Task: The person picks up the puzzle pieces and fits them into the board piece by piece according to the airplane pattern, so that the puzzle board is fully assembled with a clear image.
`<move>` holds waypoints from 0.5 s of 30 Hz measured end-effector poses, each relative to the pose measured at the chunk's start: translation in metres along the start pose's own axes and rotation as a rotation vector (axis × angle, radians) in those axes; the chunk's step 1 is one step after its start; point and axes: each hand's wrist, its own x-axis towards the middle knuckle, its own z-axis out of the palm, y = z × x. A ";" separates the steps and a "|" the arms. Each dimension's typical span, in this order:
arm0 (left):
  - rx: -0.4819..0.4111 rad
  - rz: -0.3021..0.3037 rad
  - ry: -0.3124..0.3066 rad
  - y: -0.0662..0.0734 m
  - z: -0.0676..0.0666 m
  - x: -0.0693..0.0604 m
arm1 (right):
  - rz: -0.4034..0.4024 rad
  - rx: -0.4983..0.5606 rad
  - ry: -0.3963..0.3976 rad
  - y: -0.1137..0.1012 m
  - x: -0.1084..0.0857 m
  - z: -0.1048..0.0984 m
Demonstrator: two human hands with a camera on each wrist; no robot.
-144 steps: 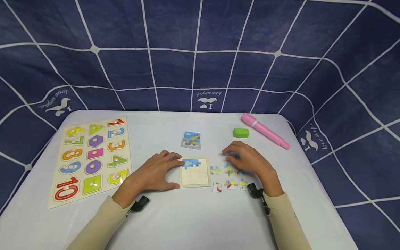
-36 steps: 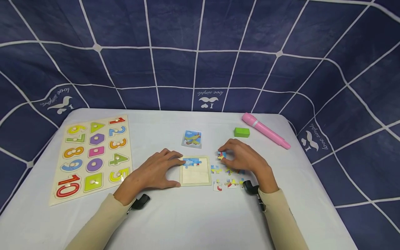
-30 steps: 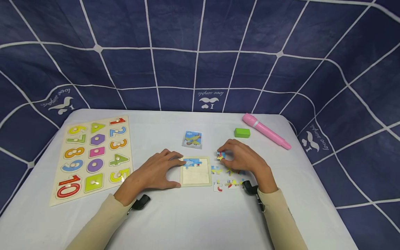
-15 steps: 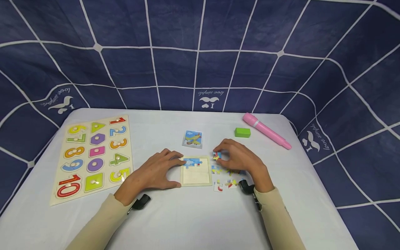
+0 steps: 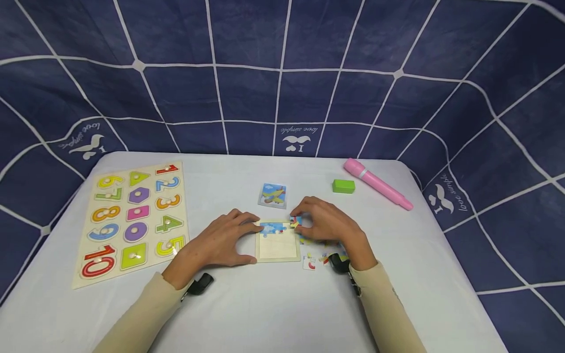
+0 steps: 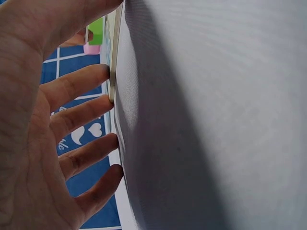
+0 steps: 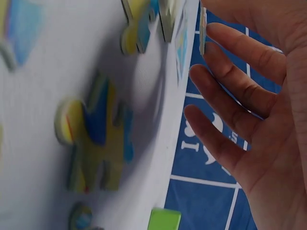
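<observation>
A square wooden puzzle tray (image 5: pixel 279 260) lies mid-table in the head view. Joined blue sky pieces (image 5: pixel 271 228) sit along its far edge. My left hand (image 5: pixel 220 240) is spread at the tray's left side, thumb and fingertips touching its edge, as the left wrist view also shows (image 6: pixel 72 115). My right hand (image 5: pixel 328 223) pinches a blue, red and yellow jigsaw piece (image 5: pixel 294 221) between thumb and fingers over the tray's far right corner. Several loose jigsaw pieces (image 5: pixel 309 263) lie right of the tray, partly hidden under that hand; the right wrist view shows one close up (image 7: pixel 98 139).
Behind the tray lies a small airplane picture (image 5: pixel 272 196). A green block (image 5: pixel 343 186) and a pink marker-shaped stick (image 5: pixel 378 184) are at the back right. On the left lies a number and shape peg board (image 5: pixel 132 225). A dark checked cloth (image 5: pixel 247 93) hangs behind the white table.
My right hand picked up a jigsaw piece from the loose ones and carried it left to the tray's far right corner. My left hand stayed at the tray's left edge.
</observation>
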 end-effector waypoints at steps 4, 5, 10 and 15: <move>-0.003 -0.001 -0.002 0.001 -0.001 0.000 | -0.005 0.007 -0.026 -0.005 0.002 0.004; -0.004 -0.005 -0.007 0.001 -0.001 0.000 | -0.004 0.008 -0.031 -0.006 0.002 0.004; -0.011 -0.021 -0.022 0.001 0.000 0.001 | 0.006 0.001 -0.049 -0.009 0.004 0.008; -0.014 -0.020 -0.015 0.001 -0.001 0.001 | -0.002 -0.016 -0.053 -0.011 0.005 0.011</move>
